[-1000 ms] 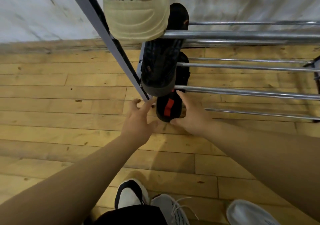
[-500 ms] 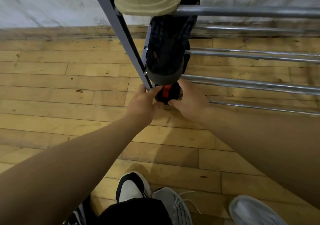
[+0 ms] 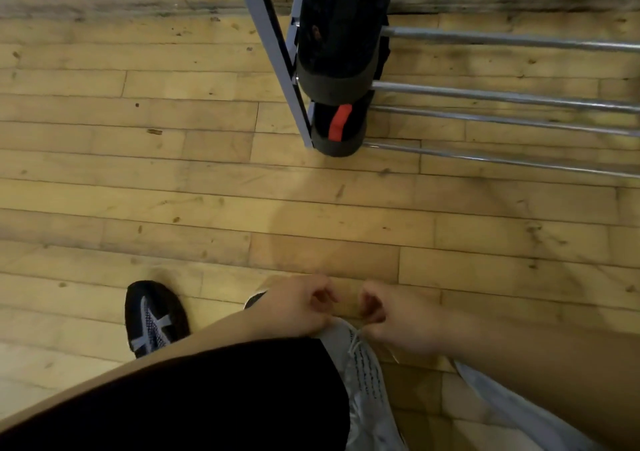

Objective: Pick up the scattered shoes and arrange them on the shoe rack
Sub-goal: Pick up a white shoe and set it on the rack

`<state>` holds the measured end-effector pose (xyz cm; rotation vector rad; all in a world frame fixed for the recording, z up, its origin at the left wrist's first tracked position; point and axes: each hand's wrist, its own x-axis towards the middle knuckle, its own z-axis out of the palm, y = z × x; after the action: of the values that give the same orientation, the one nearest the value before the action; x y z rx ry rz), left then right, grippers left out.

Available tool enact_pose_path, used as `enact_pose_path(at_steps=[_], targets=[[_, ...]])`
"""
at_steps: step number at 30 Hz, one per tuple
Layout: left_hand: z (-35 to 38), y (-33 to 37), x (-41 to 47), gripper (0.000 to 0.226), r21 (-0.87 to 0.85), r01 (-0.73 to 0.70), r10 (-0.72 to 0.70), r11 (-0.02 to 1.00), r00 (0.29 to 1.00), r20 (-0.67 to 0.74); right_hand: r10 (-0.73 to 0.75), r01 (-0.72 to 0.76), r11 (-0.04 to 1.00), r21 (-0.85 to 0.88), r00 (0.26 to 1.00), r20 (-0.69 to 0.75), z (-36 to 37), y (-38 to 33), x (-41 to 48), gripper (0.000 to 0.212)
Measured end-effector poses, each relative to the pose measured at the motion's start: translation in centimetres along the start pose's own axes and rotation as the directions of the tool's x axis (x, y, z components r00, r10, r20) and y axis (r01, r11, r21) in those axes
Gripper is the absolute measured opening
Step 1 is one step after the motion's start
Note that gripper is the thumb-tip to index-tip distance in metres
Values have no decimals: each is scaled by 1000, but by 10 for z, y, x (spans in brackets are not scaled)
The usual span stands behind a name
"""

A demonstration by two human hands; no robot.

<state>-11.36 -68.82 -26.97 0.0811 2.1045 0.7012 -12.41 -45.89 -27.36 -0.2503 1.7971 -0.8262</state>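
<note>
At 6 o'clock the grey shoe is met by left hand and right hand, fingers curled — a grip cannot be confirmed. It is best lifted level towards the shoe rack at 1 o'clock.

Bare forearms, black garment.

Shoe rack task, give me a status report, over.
Left hand and right hand curled at the grey sneaker, grip unclear. Black red-tab shoe on the shoe rack. Black-and-grey sneaker on floor, left. Nothing between hands and rack.
</note>
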Motion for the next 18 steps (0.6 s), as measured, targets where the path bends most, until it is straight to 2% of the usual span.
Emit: enact_pose_path(at_steps=[4, 7, 10, 12, 14, 18], targets=[[2, 0, -3, 29, 96, -54, 47, 994, 996, 77, -56, 55, 997, -53, 998, -31, 18, 0, 8, 23], [0, 2, -1, 24, 172, -78, 62, 982, 994, 94, -44, 39, 997, -63, 997, -71, 26, 0, 13, 28], [1, -3, -1, 14, 97, -53, 51, 994, 998, 21, -43, 36, 997, -69, 993, -112, 27, -2, 18, 29], [0, -5, -4, 9, -26, -36, 34, 999, 997, -73, -64, 52, 993, -102, 991, -118, 16, -9, 17, 24], [-10, 2, -9, 13, -161, -45, 17, 986, 986, -168, -74, 57, 990, -128, 988, -134, -3, -21, 11, 13], [-51, 43, -24, 23, -249, -185, 106, 951, 948, -301, -159, 103, 965, -242, 961, -225, -50, -60, -24, 14]])
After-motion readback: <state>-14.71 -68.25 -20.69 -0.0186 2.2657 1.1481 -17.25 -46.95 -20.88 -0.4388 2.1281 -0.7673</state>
